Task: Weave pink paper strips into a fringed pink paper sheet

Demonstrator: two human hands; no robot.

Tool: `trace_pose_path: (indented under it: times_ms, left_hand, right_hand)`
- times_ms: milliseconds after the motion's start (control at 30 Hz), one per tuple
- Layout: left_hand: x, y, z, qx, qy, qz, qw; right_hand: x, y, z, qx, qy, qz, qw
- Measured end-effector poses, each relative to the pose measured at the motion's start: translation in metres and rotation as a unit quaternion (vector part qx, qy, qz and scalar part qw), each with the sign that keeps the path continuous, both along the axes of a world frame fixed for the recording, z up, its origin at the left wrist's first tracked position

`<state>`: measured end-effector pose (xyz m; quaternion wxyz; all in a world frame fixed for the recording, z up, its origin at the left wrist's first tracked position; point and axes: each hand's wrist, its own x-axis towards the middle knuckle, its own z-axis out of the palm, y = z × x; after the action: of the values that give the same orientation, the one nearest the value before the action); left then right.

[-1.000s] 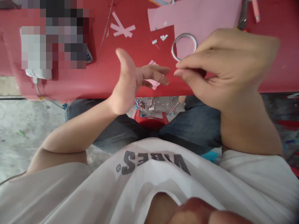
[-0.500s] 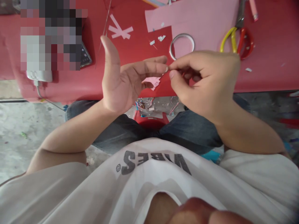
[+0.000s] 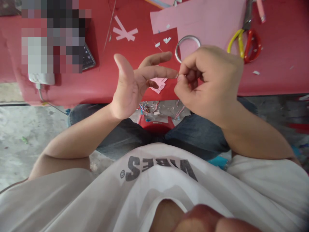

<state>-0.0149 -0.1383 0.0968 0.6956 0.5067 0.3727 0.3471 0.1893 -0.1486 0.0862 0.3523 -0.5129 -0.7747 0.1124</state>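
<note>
My left hand point(image 3: 135, 80) is raised over the table's near edge, palm turned sideways, with thumb and fingers apart. One of its fingertips meets the pinched thumb and forefinger of my right hand point(image 3: 207, 80). Whatever lies between those pinched fingertips, if anything, is too small to make out. Behind the left fingers, a small pile of pink paper pieces point(image 3: 159, 84) shows in part. A roll of tape point(image 3: 177, 53) lies just beyond my right hand, which hides part of its ring.
Pink paper sheet point(image 3: 212, 22), scissors point(image 3: 252, 45) with yellow and red handles, crossed pink strips point(image 3: 125, 33) and white scraps point(image 3: 167, 40) lie on the red table point(image 3: 101, 87). At left are a phone point(image 3: 89, 58) and a white charger point(image 3: 42, 77) with a cable.
My left hand has shifted right and turned, its thumb lower and its fingers more spread. The right hand has curled more tightly, its pinch still at the left fingertip.
</note>
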Motion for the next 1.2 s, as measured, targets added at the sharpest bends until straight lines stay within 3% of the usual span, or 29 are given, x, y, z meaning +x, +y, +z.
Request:
trace_pose_path:
  times_ms: [267, 400, 600, 767, 867, 1067, 1200]
  left_hand:
    - [0.0, -0.004, -0.017, 0.06, 0.003, -0.033, 0.998]
    - [0.007, -0.004, -0.028, 0.056, -0.004, 0.002, 0.998]
    - [0.013, 0.002, -0.017, -0.03, -0.059, 0.061, 0.996]
    - [0.015, 0.011, -0.015, -0.08, -0.04, 0.069, 0.994]
    - [0.016, 0.011, -0.015, -0.081, -0.007, 0.065, 0.995]
    - [0.011, 0.013, -0.019, -0.052, -0.003, 0.028, 0.998]
    - [0.012, 0.015, -0.004, -0.051, 0.031, 0.027, 0.998]
  right_hand:
    - [0.001, 0.003, 0.003, 0.005, -0.024, -0.053, 0.998]
    - [-0.002, 0.001, 0.002, 0.017, -0.023, -0.04, 0.999]
    - [-0.005, -0.01, -0.007, 0.007, -0.082, 0.011, 0.997]
    - [-0.006, -0.007, 0.001, 0.047, -0.025, -0.034, 0.998]
    - [-0.003, 0.0, 0.007, 0.048, -0.022, -0.046, 0.998]
    - [0.005, 0.007, 0.003, 0.078, -0.05, 0.001, 0.996]
    - [0.007, 0.01, 0.003, 0.071, -0.11, 0.001, 0.991]
